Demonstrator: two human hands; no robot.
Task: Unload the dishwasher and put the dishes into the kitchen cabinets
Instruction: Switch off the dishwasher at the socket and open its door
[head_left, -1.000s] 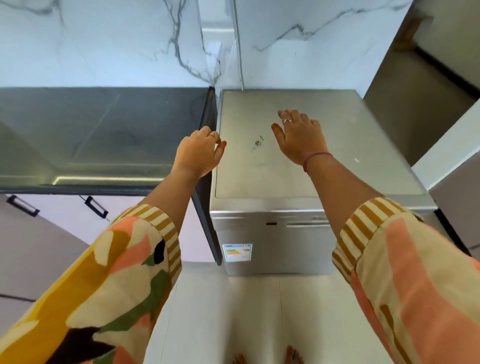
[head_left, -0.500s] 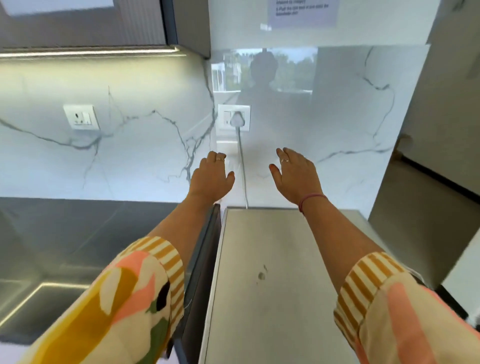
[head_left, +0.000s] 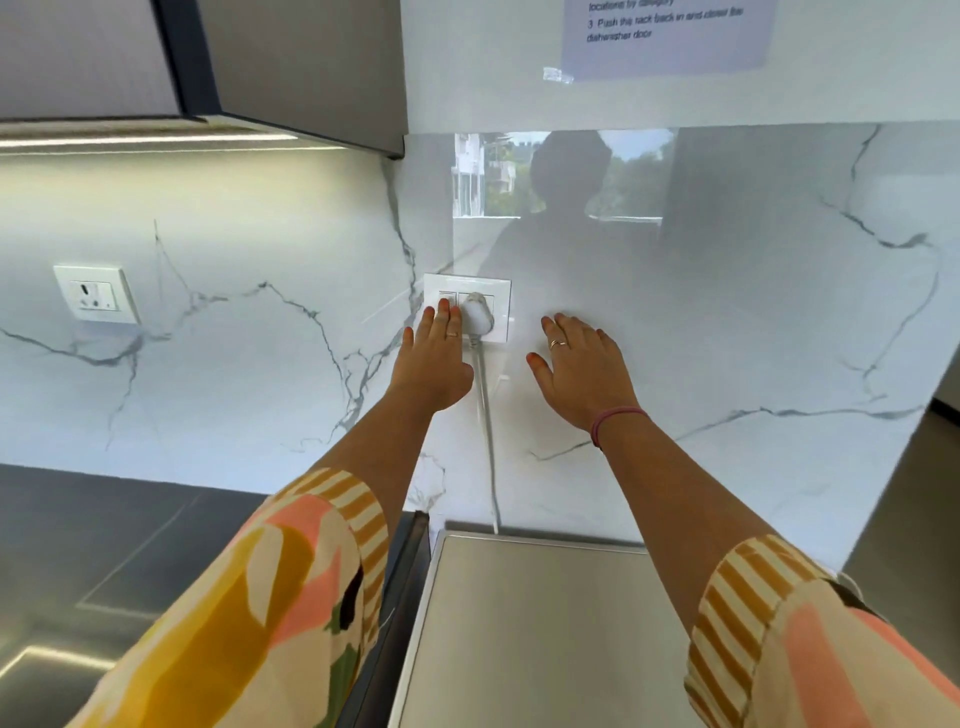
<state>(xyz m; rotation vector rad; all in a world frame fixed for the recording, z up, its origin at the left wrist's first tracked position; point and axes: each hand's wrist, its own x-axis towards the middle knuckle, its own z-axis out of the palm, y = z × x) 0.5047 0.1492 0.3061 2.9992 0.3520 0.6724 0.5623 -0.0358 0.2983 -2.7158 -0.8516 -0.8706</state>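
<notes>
The steel top of the dishwasher (head_left: 540, 634) fills the lower middle of the view; its door and contents are out of sight. My left hand (head_left: 434, 358) is stretched to the marble wall, its fingertips on the switch of a white wall socket (head_left: 496, 291) that holds a white plug (head_left: 477, 318). My right hand (head_left: 584, 371) is flat and spread near the wall to the right of the socket, holding nothing. No dishes are visible.
A white cable (head_left: 488, 441) drops from the plug behind the dishwasher. A dark countertop (head_left: 104, 540) lies at left with a second socket (head_left: 96, 293) above it. A grey upper cabinet (head_left: 291, 67) hangs top left. A taped paper note (head_left: 665, 36) is top right.
The view has tilted up from the dishwasher top to the wall. Both hands rose and reached forward; the left hand now touches the socket switch.
</notes>
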